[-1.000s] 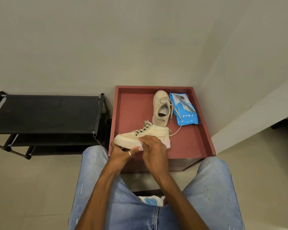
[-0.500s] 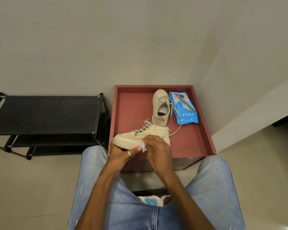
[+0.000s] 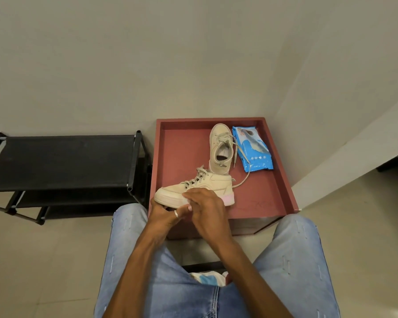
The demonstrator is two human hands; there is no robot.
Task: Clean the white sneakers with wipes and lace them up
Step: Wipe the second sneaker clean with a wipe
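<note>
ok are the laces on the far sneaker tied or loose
Loose. The far sneaker is untied: one lace trails across the blue wipes pack and curls onto the red tray.

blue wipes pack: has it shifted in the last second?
No. The blue plastic wipes pack still lies in the far right corner of the red-brown square tray, same gap to its rim.

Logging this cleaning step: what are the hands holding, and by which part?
Left hand grips the near sneaker by its sole, behind the toe. Right hand rests on its side; whether it holds a wipe is hidden.
</note>
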